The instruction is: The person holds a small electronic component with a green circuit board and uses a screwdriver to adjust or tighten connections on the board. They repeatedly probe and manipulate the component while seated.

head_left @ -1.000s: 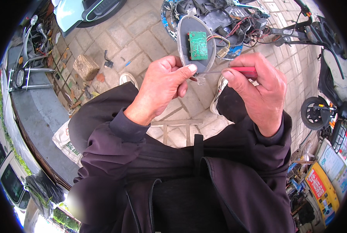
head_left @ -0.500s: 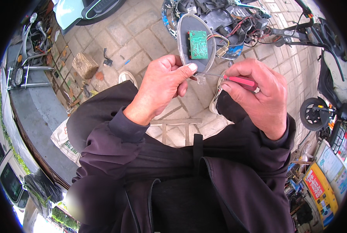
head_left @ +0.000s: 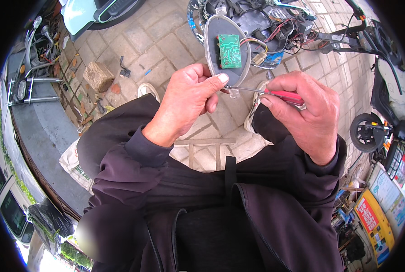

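My left hand (head_left: 189, 102) pinches the lower end of an oval instrument panel (head_left: 213, 54) with a pale clear rim and a dark grey back. On that back sits a green circuit board (head_left: 229, 51), from which coloured wires run to a pale plug connector (head_left: 258, 58). In my right hand (head_left: 304, 113) is a screwdriver (head_left: 287, 96) with a red handle, gripped between thumb and fingers. Its thin metal shaft points left and its tip meets the panel's lower edge beside my left thumb. My left fingertips are partly hidden behind the panel.
A stripped scooter front (head_left: 252, 22) with loose wiring lies just beyond the panel. To the left are a wooden block (head_left: 99, 76) and a grey platform (head_left: 52, 122). A small wheel (head_left: 366, 133) stands at the right. A wooden stool frame (head_left: 204, 142) shows between my legs.
The panel has shifted and tilted slightly in my left hand. My right hand has moved a little right and down, with more of the screwdriver's shaft showing.
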Tool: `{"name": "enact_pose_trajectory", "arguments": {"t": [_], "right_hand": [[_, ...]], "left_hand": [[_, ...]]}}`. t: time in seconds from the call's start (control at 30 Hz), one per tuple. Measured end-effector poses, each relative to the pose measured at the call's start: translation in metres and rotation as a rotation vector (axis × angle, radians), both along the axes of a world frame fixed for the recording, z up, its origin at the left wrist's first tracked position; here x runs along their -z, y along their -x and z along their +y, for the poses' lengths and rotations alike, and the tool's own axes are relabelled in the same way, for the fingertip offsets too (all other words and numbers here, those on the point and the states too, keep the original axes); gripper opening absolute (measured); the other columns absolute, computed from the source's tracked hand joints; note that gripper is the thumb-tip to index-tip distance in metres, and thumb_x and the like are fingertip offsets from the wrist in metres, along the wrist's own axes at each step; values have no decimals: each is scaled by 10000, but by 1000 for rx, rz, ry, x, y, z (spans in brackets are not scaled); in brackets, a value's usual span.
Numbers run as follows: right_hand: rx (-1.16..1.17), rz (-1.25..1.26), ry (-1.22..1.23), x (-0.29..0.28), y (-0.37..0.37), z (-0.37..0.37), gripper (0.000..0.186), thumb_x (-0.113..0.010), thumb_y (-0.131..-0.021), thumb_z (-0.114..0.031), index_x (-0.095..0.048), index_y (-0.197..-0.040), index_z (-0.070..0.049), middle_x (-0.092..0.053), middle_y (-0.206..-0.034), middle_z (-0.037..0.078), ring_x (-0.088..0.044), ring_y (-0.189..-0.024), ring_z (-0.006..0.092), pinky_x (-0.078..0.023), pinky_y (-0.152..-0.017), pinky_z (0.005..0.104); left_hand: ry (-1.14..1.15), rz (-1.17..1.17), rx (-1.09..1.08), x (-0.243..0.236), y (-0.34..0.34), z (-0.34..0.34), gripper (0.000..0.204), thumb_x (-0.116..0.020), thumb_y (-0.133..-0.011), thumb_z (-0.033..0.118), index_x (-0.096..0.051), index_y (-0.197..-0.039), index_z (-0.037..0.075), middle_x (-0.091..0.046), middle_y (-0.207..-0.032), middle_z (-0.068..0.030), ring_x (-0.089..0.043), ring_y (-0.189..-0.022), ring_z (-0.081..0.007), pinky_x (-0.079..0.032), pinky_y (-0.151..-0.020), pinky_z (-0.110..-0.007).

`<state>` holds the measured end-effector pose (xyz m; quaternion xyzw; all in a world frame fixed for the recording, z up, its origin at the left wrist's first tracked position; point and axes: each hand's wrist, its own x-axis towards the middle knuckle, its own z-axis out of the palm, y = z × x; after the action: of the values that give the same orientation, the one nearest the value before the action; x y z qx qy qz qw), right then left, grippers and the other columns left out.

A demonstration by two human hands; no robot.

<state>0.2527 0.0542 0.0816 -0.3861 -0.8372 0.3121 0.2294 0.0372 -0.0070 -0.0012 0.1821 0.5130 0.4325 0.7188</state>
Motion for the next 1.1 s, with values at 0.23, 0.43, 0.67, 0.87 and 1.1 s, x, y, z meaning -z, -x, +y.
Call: {"name": "enact_pose_trajectory", "arguments": {"t": [0.23, 0.43, 0.67, 0.87, 1.1], "right_hand": [[63, 14, -54, -1, -1, -2, 211, -856, -773, -29, -692, -905, -20, -723, -817, 85, -741, -713, 195, -558, -614, 280], [65, 30, -78, -3, -2, -3, 202, -857, -761, -21, -699, -888, -16, -719, -804, 80, -732, -698, 188, -547, -601, 279], [19, -5, -111, -10, -7, -2, 209, -851, -765, 11, -710, -919, -6, -722, -818, 85, -696, -692, 170, -528, -634, 265], [54, -26, -60, -5, -2, -7, 209, -855, -766, -1, -709, -916, -8, -717, -808, 84, -693, -684, 166, -524, -628, 265], [21, -21, -115, -2, 0, -5, 212, -855, -753, -7, -704, -902, -21, -710, -802, 77, -690, -670, 178, -522, -605, 274]], "left_hand": [[17, 24, 23, -5, 1, 0, 224, -711, -986, 195, -633, -1018, -12, -596, -660, -8, -491, -525, -55, -331, -484, -218], [31, 16, 25, -5, 1, 1, 215, -702, -987, 190, -627, -1053, -1, -582, -639, -4, -479, -503, -54, -311, -467, -217], [16, 39, 31, -5, 0, 2, 215, -667, -1022, 239, -615, -1075, 37, -572, -643, 8, -454, -505, -31, -292, -479, -196], [11, 61, 30, -12, -2, 3, 233, -677, -1015, 260, -614, -1040, 37, -569, -617, 5, -410, -475, -26, -264, -461, -198], [47, 43, 19, -11, -2, 3, 234, -688, -1004, 247, -623, -1014, 22, -599, -660, -6, -435, -491, -29, -278, -459, -198]]}}
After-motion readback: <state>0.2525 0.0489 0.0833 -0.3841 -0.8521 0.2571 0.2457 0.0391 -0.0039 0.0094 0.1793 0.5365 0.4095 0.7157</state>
